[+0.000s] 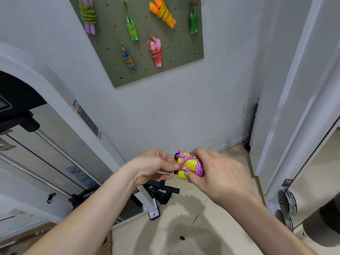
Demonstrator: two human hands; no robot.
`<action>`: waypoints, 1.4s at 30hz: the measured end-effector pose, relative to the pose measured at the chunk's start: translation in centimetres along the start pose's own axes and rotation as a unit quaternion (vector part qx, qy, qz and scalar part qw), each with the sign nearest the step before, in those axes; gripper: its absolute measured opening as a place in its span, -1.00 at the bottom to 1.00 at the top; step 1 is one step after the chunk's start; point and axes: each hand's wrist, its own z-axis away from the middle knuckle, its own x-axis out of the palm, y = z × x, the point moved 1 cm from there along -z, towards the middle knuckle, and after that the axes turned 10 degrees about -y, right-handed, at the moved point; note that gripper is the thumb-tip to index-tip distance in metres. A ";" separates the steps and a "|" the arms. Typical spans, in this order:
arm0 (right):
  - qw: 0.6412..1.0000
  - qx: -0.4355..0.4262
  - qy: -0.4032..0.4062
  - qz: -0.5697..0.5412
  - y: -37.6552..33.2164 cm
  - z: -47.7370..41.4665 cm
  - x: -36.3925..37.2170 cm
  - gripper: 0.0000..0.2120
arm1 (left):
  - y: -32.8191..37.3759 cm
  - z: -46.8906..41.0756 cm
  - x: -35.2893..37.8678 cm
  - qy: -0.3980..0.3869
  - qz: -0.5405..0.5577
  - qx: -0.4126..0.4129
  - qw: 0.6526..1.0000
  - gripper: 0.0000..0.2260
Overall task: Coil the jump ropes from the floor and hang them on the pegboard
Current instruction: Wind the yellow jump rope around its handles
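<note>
A jump rope with two yellow handles (187, 165) and pink braided cord wound round them is held in front of me, above the floor. My right hand (217, 172) grips the bundle from the right, fingers curled over the coils. My left hand (156, 165) pinches the cord at the handles' left end. On the wall above hangs the olive pegboard (184, 57) with several coiled ropes: purple-handled (88, 15), green (132, 27), orange (162, 11), dark green (193, 22), blue (128, 57) and pink (156, 50).
A white gym machine (60, 144) with cables stands at the left, its foot (153, 212) near black straps (160, 192) on the tiled floor. A white door frame (287, 111) and weight plates (287, 203) are at the right.
</note>
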 end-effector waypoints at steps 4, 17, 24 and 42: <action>0.999 -0.017 -0.008 0.034 -0.1 -0.2 0.5 -0.54 | 0.4 -0.3 1.0 0.038 -0.098 -0.034 0.994 -0.96; 0.998 -0.048 0.007 -0.046 1.2 -1.1 0.9 -0.55 | 2.5 1.9 0.3 0.261 -0.389 0.062 0.881 -0.85; 0.995 -0.033 0.061 -0.073 1.4 -1.4 0.8 -0.62 | 2.9 2.2 0.2 0.203 -0.121 0.120 0.964 -0.86; 0.941 -0.081 0.264 -0.195 0.9 -1.6 4.0 -0.56 | 0.4 0.5 4.5 0.187 0.108 0.111 0.970 -0.79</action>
